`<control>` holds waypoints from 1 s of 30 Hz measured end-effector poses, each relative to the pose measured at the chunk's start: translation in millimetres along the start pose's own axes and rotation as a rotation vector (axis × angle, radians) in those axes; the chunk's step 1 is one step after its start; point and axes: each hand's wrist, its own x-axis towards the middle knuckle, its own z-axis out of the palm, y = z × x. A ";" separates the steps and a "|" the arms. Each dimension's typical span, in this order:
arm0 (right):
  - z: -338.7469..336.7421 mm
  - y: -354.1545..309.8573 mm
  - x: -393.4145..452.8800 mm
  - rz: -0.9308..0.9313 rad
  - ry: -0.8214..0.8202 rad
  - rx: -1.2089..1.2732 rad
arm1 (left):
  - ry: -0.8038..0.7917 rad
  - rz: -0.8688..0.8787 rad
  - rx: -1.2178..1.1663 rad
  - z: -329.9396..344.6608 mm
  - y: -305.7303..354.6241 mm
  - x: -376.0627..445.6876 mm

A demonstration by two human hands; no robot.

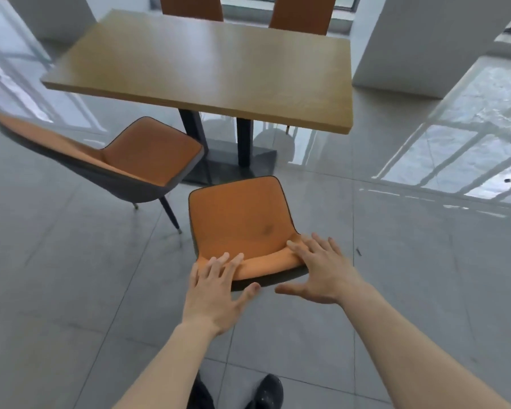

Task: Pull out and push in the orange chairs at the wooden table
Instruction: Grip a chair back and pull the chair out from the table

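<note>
An orange chair [239, 214] with a dark outer shell stands right in front of me, pulled back from the wooden table [207, 69]. My left hand [216, 287] lies over the left end of its backrest top, fingers spread. My right hand [322, 270] rests on the right end of the same backrest, fingers spread and thumb hanging free behind it. Neither hand is closed around the backrest. A second orange chair [148, 152] stands to the left, also out from the table and turned at an angle. Two more orange chair backs [191, 5] [303, 13] show beyond the table's far edge.
The table stands on two dark legs on a dark base plate [233, 163]. Glossy grey floor tiles [396, 290] surround everything. A white pillar [437, 42] rises at the right rear. My dark shoe [267, 392] shows at the bottom edge.
</note>
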 end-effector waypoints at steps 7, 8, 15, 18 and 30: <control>12.9 3.9 4.3 -0.043 0.139 -0.029 | 0.046 -0.033 -0.074 6.5 0.4 2.7; 13.9 3.6 3.7 -0.034 0.156 -0.026 | 0.046 -0.025 -0.073 7.0 -0.4 4.2; 18.8 5.1 8.1 0.011 0.213 -0.033 | 0.087 0.019 -0.072 10.4 -3.4 15.1; 13.0 7.3 14.0 0.035 0.217 -0.047 | 0.064 0.023 -0.077 4.3 -1.4 26.4; -12.4 -7.4 64.8 0.174 0.260 -0.027 | 0.008 0.115 -0.055 -35.3 -24.4 107.4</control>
